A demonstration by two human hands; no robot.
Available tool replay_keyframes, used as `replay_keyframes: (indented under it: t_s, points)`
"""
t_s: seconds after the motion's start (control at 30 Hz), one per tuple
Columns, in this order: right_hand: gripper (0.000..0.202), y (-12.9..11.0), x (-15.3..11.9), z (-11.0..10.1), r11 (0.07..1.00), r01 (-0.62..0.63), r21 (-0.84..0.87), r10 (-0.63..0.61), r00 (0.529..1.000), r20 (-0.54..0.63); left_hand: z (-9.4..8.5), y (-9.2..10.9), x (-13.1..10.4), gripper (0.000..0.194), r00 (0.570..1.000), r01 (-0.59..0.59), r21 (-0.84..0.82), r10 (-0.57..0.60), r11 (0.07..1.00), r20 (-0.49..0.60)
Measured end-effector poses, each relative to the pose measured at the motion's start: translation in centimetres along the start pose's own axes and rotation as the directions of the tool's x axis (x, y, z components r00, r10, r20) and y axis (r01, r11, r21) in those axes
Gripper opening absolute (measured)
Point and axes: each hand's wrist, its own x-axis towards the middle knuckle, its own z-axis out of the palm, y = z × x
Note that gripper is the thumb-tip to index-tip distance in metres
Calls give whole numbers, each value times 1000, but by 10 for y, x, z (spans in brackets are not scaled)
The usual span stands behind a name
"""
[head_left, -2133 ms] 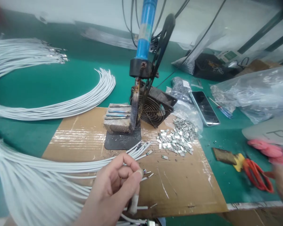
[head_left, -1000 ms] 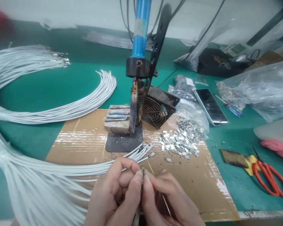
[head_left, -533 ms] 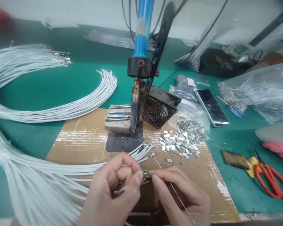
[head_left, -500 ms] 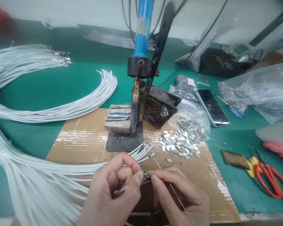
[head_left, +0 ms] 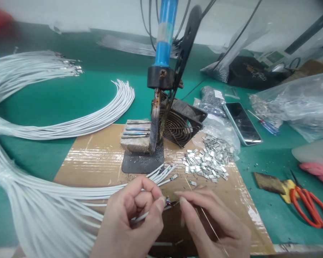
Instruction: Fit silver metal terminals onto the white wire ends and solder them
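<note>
My left hand point(head_left: 136, 215) is closed in a pinch on a white cable point(head_left: 142, 217). Small coloured wire ends point(head_left: 168, 201) stick out of the cable just past the thumb tip. My right hand point(head_left: 212, 218) is just to the right, its thumb and index tips slightly apart near those wire ends. A thin length of solder wire point(head_left: 208, 219) runs through its fingers; the exact grip is partly hidden. Behind both hands lie more white cable ends, one tipped with a small metal connector point(head_left: 174, 177). A single loose connector point(head_left: 192, 183) lies close to my right fingers.
A blue-handled soldering iron point(head_left: 164, 46) stands upright on a stand ahead, before a small black fan point(head_left: 179, 125). Many connectors point(head_left: 210, 161) are piled on the cardboard point(head_left: 91, 150). Bundled cables point(head_left: 43, 193) fill the left. Orange-handled scissors point(head_left: 310, 206) and a phone point(head_left: 242, 123) lie right.
My right hand has shifted right, away from the left fingertips, and the solder wire has moved with it. The coloured wire ends show more clearly now. My left hand has barely moved.
</note>
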Motion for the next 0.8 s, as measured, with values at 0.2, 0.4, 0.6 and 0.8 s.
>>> replay_keyframes:
  t_s: [0.2,0.4,0.6,0.8]
  points:
    - [24,5,11,-7,994,100,-37,-84,949,305,2,-14,-3,32,993,-118,58,119,991,-26]
    - [28,9,25,-3,914,397,-84,-324,840,436,3,-13,-1,33,998,-62,74,60,995,30]
    - [33,18,42,-48,894,286,-343,-230,953,195,-3,-3,3,36,998,-7,-24,6,1000,-56]
    - [6,47,53,-71,864,167,-475,-56,969,240,-3,-3,8,38,996,25,-118,-34,993,-78]
